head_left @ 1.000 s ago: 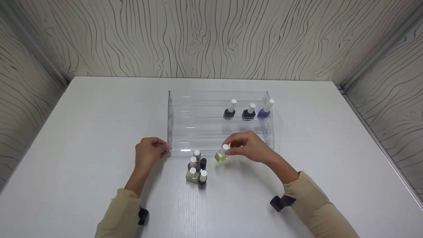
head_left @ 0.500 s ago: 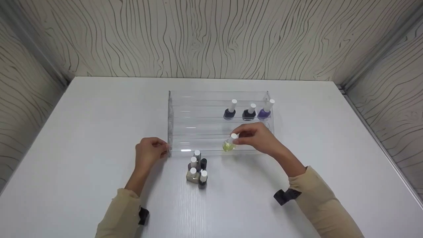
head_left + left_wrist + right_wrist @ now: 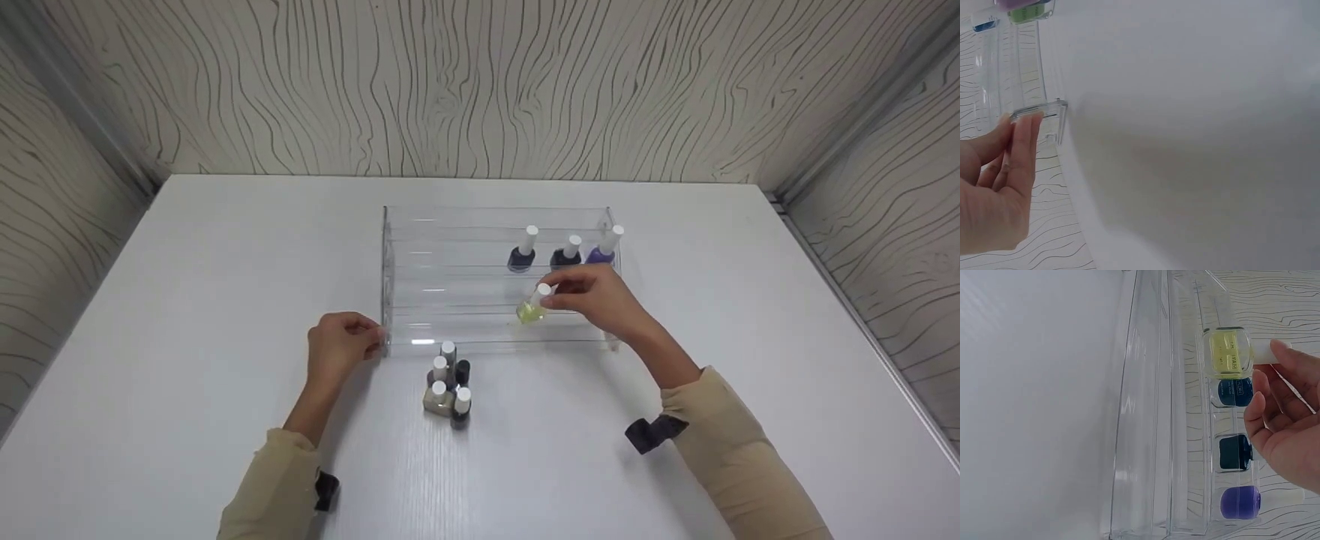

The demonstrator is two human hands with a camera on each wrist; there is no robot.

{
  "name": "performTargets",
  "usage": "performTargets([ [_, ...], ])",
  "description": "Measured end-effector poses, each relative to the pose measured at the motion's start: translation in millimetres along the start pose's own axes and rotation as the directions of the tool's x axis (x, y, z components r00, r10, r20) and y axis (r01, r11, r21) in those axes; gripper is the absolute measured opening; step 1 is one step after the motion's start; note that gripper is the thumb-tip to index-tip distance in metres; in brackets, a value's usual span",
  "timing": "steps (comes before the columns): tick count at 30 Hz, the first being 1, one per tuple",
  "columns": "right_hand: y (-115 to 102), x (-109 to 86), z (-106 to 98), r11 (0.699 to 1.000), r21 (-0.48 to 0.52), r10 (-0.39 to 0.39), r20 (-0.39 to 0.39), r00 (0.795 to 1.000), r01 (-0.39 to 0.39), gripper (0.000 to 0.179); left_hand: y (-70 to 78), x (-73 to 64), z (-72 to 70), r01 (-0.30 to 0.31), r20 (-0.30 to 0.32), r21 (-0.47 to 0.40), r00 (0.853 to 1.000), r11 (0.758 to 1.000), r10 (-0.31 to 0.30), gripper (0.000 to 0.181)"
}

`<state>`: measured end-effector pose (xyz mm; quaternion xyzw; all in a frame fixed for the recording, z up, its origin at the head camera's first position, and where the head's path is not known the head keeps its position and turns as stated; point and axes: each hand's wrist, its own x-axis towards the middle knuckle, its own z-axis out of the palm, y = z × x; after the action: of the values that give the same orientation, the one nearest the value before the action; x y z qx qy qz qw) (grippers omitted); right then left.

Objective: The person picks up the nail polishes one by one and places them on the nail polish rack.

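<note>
My right hand (image 3: 600, 301) pinches the white cap of a nail polish bottle (image 3: 532, 310) with yellow-green polish. The bottle is held tilted over the middle tiers of a clear stepped display rack (image 3: 457, 330). In the right wrist view the yellow bottle (image 3: 1228, 354) overlaps a dark blue one (image 3: 1235, 391) behind it. My left hand (image 3: 341, 349) grips the rack's front left corner; in the left wrist view thumb and fingers (image 3: 1024, 143) sit on either side of the clear side panel (image 3: 1044, 107).
On an upper tier at the right stand a dark blue bottle (image 3: 521, 259), a black bottle (image 3: 565, 259) and a purple bottle (image 3: 601, 256). Several more bottles (image 3: 448, 390) cluster on the white table (image 3: 225, 300) before the rack. A wood-patterned wall (image 3: 450, 90) rises behind.
My right hand has carried the yellow-green nail polish bottle from just in front of the rack up and back over its tiers. The left hand has stayed at the rack's corner.
</note>
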<state>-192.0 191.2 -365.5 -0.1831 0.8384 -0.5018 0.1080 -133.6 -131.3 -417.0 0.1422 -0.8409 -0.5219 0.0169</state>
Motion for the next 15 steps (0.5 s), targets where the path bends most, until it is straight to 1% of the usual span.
performTargets([
  [5,-1,3.4,-2,1.000,-0.003,0.006,-0.017,1.000,-0.006,0.024,-1.4,0.6,0.2,-0.005,0.000,0.005,1.000,1.000,0.005,0.004],
  [10,-2,6.0,-4,1.000,-0.002,0.024,-0.021,0.999,-0.024,0.027,-1.6,0.2,0.3,-0.006,0.005,-0.013,1.000,1.000,0.006,0.003],
  [13,-11,5.0,-3,1.000,0.001,0.031,-0.025,0.999,-0.031,0.026,-1.6,0.3,0.2,0.000,0.010,-0.020,1.000,1.000,0.000,0.003],
  [15,-10,6.6,-2,0.999,-0.001,0.034,-0.034,0.999,-0.034,0.027,-1.8,0.6,0.2,0.001,0.011,-0.021,1.000,1.000,-0.001,0.003],
])
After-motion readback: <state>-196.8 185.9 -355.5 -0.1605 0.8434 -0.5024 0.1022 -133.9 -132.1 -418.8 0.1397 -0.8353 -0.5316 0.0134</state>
